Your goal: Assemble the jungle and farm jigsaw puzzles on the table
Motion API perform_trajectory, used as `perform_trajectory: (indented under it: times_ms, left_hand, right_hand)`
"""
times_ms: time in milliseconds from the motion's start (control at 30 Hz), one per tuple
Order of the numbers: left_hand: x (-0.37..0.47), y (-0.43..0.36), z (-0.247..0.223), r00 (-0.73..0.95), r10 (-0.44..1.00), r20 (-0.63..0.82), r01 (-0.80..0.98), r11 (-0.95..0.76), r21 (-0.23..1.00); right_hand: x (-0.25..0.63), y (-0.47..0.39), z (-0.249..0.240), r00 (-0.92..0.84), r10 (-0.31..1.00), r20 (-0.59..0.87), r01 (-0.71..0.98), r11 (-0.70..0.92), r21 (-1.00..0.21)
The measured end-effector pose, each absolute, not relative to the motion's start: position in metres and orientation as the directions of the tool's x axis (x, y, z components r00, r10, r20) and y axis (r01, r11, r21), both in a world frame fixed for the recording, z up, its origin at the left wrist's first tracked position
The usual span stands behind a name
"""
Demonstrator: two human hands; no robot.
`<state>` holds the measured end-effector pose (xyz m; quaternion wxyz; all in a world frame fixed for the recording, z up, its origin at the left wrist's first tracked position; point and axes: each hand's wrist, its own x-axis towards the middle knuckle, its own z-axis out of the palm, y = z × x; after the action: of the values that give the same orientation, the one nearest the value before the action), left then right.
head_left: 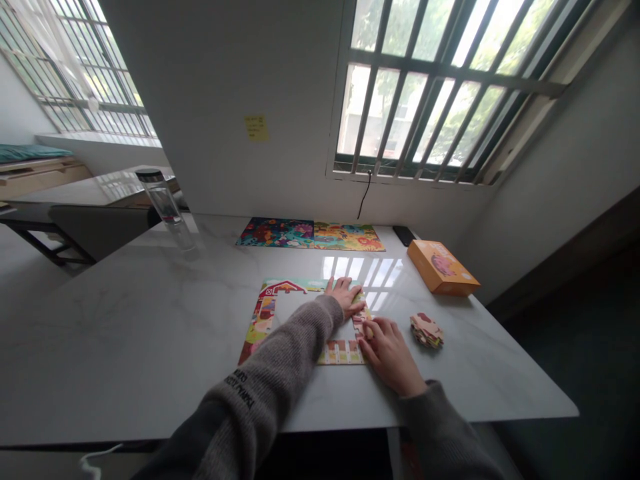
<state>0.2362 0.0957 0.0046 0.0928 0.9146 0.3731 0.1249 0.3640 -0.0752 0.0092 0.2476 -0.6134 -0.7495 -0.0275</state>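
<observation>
A jigsaw puzzle frame [257, 323] lies flat on the table, its border joined around a bare white middle. Its pictures include a red barn roof at the top left and a fence along the bottom. My left hand [345, 297] rests on the upper right corner, fingers spread. The left sleeve crosses over the frame and hides part of its bottom edge. At the right side of the border, my right hand [387, 350] has its fingers closed on a puzzle piece [369, 330], mostly covered by them. Right of that hand sits a stack of loose puzzle pieces [427, 331].
Two colourful picture sheets [277, 233] lie side by side near the wall. An orange box [443, 268] and a black phone [404, 235] are at the right back. A clear bottle [163, 198] stands at the left back of the white table [125, 333]. A barred window is above.
</observation>
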Motion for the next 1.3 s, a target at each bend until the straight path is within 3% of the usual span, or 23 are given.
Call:
perform_trajectory:
  times_ms: [700,1033,1300]
  left_hand:
    - [0.232,0.093,0.008,0.728,0.675,0.121,0.642,-0.732,0.226]
    - [0.231,0.104,0.001,0.713,0.681,0.167,0.641,-0.73,0.238]
    - [0.229,0.109,0.002,0.725,0.678,0.121,0.639,-0.728,0.25]
  right_hand:
    - [0.363,-0.076,0.009,-0.12,0.905,0.408,0.957,0.215,-0.196]
    - [0.365,-0.076,0.001,-0.168,0.915,0.367,0.971,0.217,-0.097]
    - [0.365,-0.077,0.002,-0.172,0.927,0.335,0.971,0.217,-0.103]
